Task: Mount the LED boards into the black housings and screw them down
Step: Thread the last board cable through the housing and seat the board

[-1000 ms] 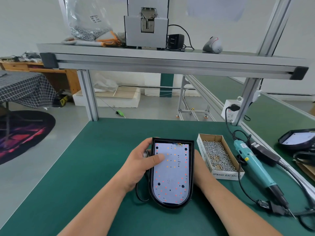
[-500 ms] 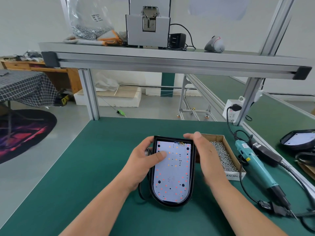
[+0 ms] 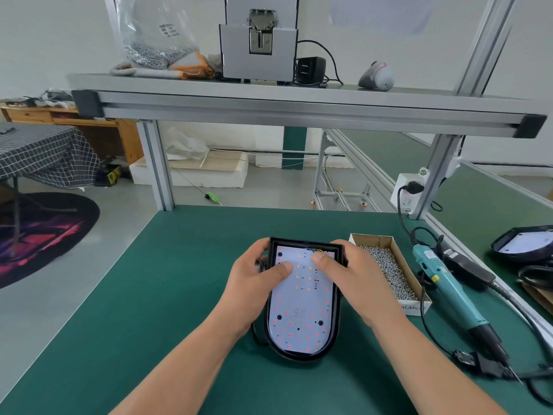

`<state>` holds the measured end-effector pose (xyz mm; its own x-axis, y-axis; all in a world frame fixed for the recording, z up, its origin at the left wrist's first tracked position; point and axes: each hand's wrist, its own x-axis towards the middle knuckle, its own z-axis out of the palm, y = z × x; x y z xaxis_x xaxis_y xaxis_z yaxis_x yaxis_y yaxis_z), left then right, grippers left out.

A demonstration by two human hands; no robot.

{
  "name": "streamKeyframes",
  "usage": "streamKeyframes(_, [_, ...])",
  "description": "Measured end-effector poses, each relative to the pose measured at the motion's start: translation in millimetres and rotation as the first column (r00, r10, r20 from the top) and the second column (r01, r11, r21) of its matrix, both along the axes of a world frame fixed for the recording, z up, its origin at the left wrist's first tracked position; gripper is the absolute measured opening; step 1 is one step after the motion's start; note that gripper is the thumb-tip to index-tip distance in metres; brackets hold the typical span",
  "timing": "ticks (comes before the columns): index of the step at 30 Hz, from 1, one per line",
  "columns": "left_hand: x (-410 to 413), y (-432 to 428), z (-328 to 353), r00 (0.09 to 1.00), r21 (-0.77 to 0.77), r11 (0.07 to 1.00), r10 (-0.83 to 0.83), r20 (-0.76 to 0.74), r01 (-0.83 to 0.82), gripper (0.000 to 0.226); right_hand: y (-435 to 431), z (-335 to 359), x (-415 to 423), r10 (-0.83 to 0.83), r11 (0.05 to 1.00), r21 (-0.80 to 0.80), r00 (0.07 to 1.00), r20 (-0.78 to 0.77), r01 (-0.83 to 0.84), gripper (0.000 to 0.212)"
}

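Well, left hand (image 3: 254, 284) and right hand (image 3: 354, 284) clasp the black housing (image 3: 299, 357), thumbs pressing the LED board (image 3: 299, 320), which could pinch wires (image 3: 317, 250)

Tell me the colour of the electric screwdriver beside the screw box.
The screwdriver is teal, black toward the tip; head view.

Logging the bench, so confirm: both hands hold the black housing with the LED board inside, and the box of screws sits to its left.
Wrong side: the head view shows the box of screws to the right of the black housing. The left hand and right hand do hold it, LED board inside.
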<state>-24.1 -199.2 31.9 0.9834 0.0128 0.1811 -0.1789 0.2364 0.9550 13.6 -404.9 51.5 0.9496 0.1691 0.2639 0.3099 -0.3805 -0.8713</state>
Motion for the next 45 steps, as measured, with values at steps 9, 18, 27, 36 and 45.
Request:
streamKeyframes(9, [1,3,-3,1.000,-0.003,1.000,-0.019,-0.008,0.019,0.032,2,-2,-1,0.069,0.994,0.084,0.995,-0.075,-0.062,0.029])
streamKeyframes(18, [2,13,2,0.995,0.033,0.995,-0.098,-0.021,0.098,0.040,4,-4,-3,0.083,0.981,0.185,0.993,-0.089,-0.066,0.036])
streamKeyframes(27, [4,10,-7,0.989,-0.045,0.990,-0.133,-0.062,0.131,0.042,1,-7,-3,0.242,0.951,0.252,0.936,-0.254,-0.178,0.053])
streamKeyframes(36, [6,7,-13,0.987,-0.028,0.989,-0.147,-0.066,0.146,0.041,21,-18,10,0.163,0.903,0.427,0.876,-0.453,0.053,0.027])
streamKeyframes(45, [7,9,-14,0.985,-0.032,0.987,-0.157,-0.064,0.156,0.042,19,-17,14,0.122,0.909,0.410,0.889,-0.441,0.079,0.043])
